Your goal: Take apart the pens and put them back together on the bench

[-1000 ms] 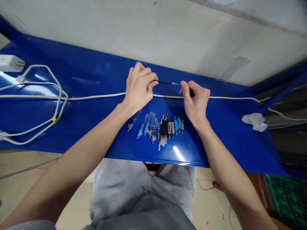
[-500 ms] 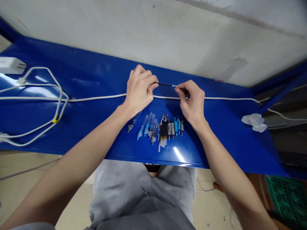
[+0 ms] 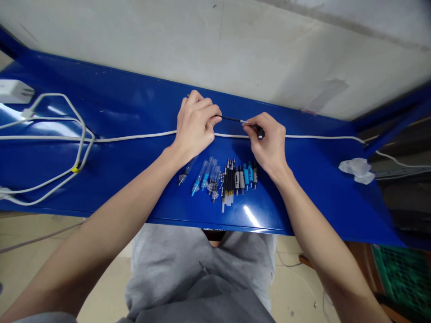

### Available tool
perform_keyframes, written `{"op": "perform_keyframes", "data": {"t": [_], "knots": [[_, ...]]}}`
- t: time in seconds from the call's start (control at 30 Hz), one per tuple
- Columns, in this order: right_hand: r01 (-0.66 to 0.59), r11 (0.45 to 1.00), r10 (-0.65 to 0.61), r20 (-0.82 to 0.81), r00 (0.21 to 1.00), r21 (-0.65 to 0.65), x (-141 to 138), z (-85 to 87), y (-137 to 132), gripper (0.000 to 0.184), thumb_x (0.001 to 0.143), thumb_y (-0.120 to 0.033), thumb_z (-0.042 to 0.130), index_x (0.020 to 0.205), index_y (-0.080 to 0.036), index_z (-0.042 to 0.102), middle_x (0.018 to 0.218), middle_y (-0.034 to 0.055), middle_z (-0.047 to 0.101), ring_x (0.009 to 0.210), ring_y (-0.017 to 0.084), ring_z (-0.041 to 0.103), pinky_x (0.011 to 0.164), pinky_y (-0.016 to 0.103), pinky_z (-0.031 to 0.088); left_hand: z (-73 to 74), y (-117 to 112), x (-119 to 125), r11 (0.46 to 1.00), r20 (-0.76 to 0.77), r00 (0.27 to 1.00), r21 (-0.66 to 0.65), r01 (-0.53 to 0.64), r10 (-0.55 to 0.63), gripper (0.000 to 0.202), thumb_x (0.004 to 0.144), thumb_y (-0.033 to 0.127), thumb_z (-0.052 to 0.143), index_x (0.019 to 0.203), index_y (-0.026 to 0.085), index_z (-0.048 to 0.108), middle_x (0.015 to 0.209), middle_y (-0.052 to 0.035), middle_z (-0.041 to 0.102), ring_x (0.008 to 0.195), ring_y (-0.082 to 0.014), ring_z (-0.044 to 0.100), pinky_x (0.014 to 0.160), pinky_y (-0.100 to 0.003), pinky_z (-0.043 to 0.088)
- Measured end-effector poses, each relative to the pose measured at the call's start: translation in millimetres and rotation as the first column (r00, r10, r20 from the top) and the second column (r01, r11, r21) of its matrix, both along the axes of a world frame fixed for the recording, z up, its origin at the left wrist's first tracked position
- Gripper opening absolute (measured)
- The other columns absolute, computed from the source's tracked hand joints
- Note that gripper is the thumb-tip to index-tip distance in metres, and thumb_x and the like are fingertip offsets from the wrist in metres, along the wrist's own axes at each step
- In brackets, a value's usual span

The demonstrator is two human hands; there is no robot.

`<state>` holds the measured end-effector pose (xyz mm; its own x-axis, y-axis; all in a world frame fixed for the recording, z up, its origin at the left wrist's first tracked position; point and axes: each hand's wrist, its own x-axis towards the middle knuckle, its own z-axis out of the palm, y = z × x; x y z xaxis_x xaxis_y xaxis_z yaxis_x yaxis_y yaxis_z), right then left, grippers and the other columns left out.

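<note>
My left hand [image 3: 196, 120] is closed, thumb and finger pinching a thin black pen refill [image 3: 231, 119] held level above the blue shelf. The refill's pale tip runs to the pinched fingertips of my right hand [image 3: 271, 141]. A small dark piece with a light end shows under the right fingers; its kind is unclear. Nearer me lie several clear pen barrels [image 3: 200, 178] with blue or dark ends. Beside them are small springs [image 3: 221, 177], a row of black refills [image 3: 230, 181] and several grey and blue pen upper parts with clips [image 3: 246, 176].
A white cable [image 3: 134, 137] crosses the blue shelf [image 3: 117, 179] behind the pen parts, looping at the left near a white plug adapter [image 3: 15, 91]. Crumpled translucent plastic [image 3: 357, 170] lies at the right. A pale wall [image 3: 202, 40] stands behind. A green crate [image 3: 404, 278] sits low at the right.
Both hands stay almost in place, the refill still between them. My right fingertips have shifted slightly left along the refill's tip. The view has moved a little.
</note>
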<state>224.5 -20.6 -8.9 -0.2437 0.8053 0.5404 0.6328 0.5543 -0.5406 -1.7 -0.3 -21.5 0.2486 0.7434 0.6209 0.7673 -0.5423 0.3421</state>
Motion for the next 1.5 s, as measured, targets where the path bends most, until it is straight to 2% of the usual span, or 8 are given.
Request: {"op": "perform_keyframes", "data": {"t": [0.4,0.57,0.73,0.9,1.07,1.23,1.37,1.5], "knots": [[0.002,1.000,-0.001,-0.033,0.999,0.008,-1.6,1.6,-3.0,0.017,0.098,-0.015,0.054,0.096,-0.021,0.071,0.095,0.0049,0.076,0.087,0.021,0.070,0.078,0.033,0.050,-6.9,4.9,-2.5,0.998,0.047,0.998,0.056,0.035,-0.037,0.027,0.105,0.044,0.052,0.092,0.026,0.066,0.086,-0.0063,0.067,0.106,-0.0290,0.057,0.093,-0.051,0.045],[0.067,0.997,-0.070,-0.078,0.994,-0.036,-1.7,4.2,-5.8,0.014,0.101,-0.028,0.059,0.110,-0.024,0.067,0.087,0.0004,0.074,0.077,0.017,0.068,0.073,0.031,0.050,-3.8,3.3,-3.3,0.999,0.023,1.000,0.025,0.020,-0.021,0.023,0.105,0.039,0.052,0.093,0.025,0.066,0.089,-0.0071,0.066,0.111,-0.0308,0.057,0.096,-0.052,0.044],[0.099,0.995,-0.101,-0.107,0.989,-0.019,2.7,6.3,-0.6,0.025,0.097,-0.045,0.069,0.087,-0.022,0.068,0.075,-0.0002,0.069,0.068,0.015,0.061,0.067,0.029,0.046,2.6,-0.3,-4.0,1.000,-0.004,1.000,0.015,0.005,-0.004,0.021,0.104,0.028,0.051,0.091,0.023,0.066,0.089,-0.0069,0.065,0.114,-0.0329,0.058,0.097,-0.052,0.044],[0.079,0.995,-0.086,-0.131,0.988,-0.054,8.1,13.7,-0.4,0.016,0.095,-0.031,0.071,0.084,-0.020,0.073,0.080,0.0027,0.074,0.071,0.017,0.063,0.070,0.031,0.046,3.3,-0.4,-5.9,0.994,-0.016,1.000,0.107,0.003,-0.002,0.015,0.101,0.022,0.057,0.090,0.021,0.068,0.086,-0.0052,0.066,0.107,-0.0321,0.061,0.093,-0.051,0.047],[-0.108,0.963,0.070,-0.158,0.985,-0.246,6.8,31.2,-30.1,0.005,0.094,-0.023,0.072,0.090,-0.020,0.075,0.086,0.0026,0.078,0.078,0.019,0.069,0.075,0.030,0.049,4.2,0.2,-6.5,0.990,-0.014,1.000,0.141,-0.019,0.021,0.013,0.098,0.017,0.060,0.089,0.020,0.069,0.085,-0.0046,0.068,0.101,-0.0306,0.062,0.087,-0.047,0.048],[-0.351,0.852,0.368,-0.033,0.929,-0.388,-1.3,44.4,-57.9,0.009,0.096,-0.025,0.073,0.088,-0.021,0.075,0.091,0.0026,0.075,0.087,0.017,0.070,0.082,0.029,0.051,6.5,-1.4,-5.0,0.989,-0.038,0.999,0.145,-0.009,0.015,0.015,0.098,0.016,0.058,0.089,0.020,0.069,0.085,-0.0049,0.069,0.099,-0.0299,0.060,0.084,-0.046,0.046],[-0.394,0.794,0.471,0.060,0.880,-0.463,-12.5,46.6,-63.4,0.009,0.098,-0.020,0.069,0.092,-0.021,0.076,0.097,0.0033,0.073,0.092,0.018,0.069,0.083,0.030,0.051,7.2,-2.1,-4.2,0.990,-0.037,0.999,0.139,-0.011,0.016,0.015,0.098,0.016,0.058,0.088,0.021,0.068,0.085,-0.0049,0.069,0.098,-0.0294,0.060,0.084,-0.046,0.045],[-0.388,0.781,0.520,0.164,0.839,-0.490,-21.9,43.1,-66.4,0.012,0.098,-0.014,0.067,0.093,-0.021,0.076,0.097,0.0026,0.074,0.095,0.017,0.067,0.083,0.030,0.050,7.6,-2.1,-4.2,0.993,-0.027,1.000,0.118,-0.012,0.015,0.014,0.098,0.016,0.058,0.088,0.021,0.068,0.086,-0.0049,0.068,0.101,-0.0300,0.060,0.088,-0.047,0.046]]}}
